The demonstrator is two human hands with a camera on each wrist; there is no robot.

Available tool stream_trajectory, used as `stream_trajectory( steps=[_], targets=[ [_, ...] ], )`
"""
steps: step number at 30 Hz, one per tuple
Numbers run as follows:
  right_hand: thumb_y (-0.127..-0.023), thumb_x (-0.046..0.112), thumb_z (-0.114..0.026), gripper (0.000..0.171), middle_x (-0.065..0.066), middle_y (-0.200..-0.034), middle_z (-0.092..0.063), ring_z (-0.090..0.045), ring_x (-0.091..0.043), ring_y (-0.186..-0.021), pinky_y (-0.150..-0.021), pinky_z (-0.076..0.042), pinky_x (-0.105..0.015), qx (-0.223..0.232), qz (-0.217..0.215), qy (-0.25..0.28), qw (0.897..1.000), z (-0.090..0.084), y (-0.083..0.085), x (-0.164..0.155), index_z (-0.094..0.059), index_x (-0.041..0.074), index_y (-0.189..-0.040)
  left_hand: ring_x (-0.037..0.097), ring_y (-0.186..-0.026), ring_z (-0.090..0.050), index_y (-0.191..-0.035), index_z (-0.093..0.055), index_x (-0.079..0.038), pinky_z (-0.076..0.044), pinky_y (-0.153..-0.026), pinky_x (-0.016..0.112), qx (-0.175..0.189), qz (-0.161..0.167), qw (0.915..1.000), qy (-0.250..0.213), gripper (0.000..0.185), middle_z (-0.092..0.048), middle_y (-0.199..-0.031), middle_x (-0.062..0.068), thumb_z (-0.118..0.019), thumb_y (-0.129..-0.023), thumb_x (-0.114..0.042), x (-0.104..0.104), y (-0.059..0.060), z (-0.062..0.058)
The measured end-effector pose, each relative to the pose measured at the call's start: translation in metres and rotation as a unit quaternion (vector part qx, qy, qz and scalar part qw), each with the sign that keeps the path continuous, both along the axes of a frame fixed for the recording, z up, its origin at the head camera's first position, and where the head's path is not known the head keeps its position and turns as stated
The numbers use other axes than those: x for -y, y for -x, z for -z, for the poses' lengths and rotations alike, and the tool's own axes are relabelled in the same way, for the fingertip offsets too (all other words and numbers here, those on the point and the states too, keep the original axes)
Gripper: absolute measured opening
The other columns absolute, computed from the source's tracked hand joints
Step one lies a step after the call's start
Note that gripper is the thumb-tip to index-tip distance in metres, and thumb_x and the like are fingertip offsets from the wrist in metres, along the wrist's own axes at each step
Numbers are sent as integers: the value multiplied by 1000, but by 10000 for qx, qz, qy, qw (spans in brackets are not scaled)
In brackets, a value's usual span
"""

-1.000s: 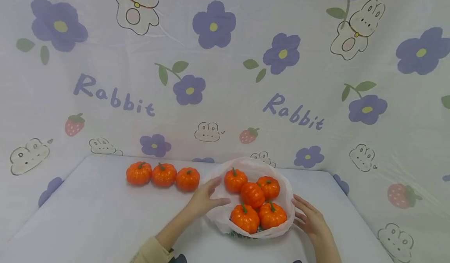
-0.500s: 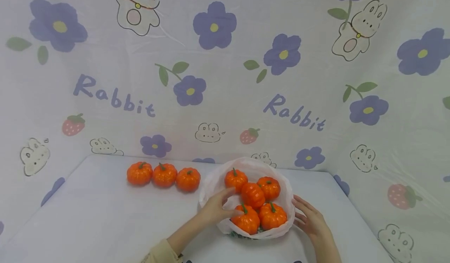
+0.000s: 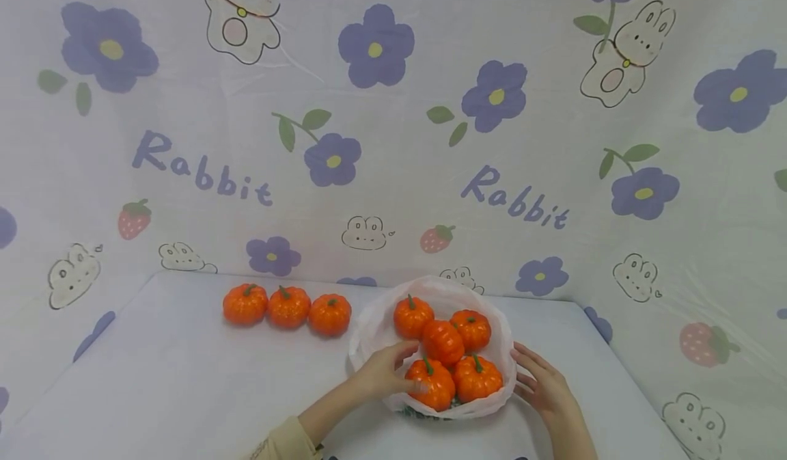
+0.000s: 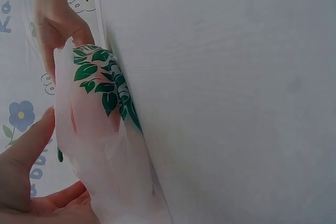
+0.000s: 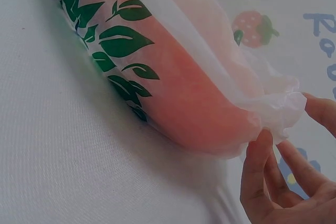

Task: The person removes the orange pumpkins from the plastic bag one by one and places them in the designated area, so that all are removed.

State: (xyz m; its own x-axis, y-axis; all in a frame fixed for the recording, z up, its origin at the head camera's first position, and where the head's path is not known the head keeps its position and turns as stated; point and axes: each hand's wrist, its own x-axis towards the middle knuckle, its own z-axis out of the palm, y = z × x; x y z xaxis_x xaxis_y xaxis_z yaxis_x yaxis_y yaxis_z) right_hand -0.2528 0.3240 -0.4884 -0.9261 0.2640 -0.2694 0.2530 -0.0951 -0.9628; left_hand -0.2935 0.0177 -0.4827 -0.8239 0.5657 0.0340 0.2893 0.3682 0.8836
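In the head view, a white translucent plastic bag (image 3: 371, 337) stands open on the table, holding several small orange pumpkins with green stems. My left hand (image 3: 384, 371) reaches over its left rim. The thumb lies across the front-left pumpkin (image 3: 438, 393) and the fingers arch along that pumpkin's far side; a firm hold is not visible. At the bag's right side is my right hand (image 3: 544, 386). Its fingertips pinch the crumpled bag rim (image 5: 281, 111) in the right wrist view. Green leaves (image 5: 126, 40) are printed on the bag's lower wall.
Three more pumpkins (image 3: 289, 307) stand in a row at the back left of the white table (image 3: 203, 391). Behind and beside the table hangs a cloth (image 3: 399, 132) printed with rabbits, flowers and strawberries.
My left hand has moved right and slightly down, from over the bag's left rim to the front-left pumpkin. My right hand and the pumpkins have stayed in place.
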Motion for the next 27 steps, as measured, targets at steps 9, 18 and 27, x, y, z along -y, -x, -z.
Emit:
stream_trajectory(
  steps=[9, 18, 27],
  targets=[
    [-85, 46, -72, 70, -1, -148, -40, -58, -12, -102, -90, -52, -25, 55, 22, -6, 10000, -1, 0, 1, -47, 22, -145, 29, -136, -49, -142, -48, -6, -42, -112, 46, 25, 179, 9995, 252, 76, -51, -147, 12, -84, -76, -22, 0, 2, 4],
    [-87, 45, -70, 71, 0, -149, -38, -57, -11, -104, -91, -52, -24, 35, -54, -48, 10000, -2, 0, 2, -43, 20, -148, 30, -132, -53, -140, -51, -6, -45, -110, 46, 170, 310, 9985, 409, 74, -54, -144, 13, -84, -75, -17, 2, 4, 5],
    [-88, 46, -69, 73, -2, -151, -37, -58, -11, -104, -95, -52, -26, 30, -88, -74, 9999, -1, 1, 1, -41, 18, -149, 32, -134, -51, -138, -52, -5, -44, -110, 48, 221, 257, 9991, 252, 71, -53, -144, 15, -84, -75, -14, 2, 5, 7]
  ],
)
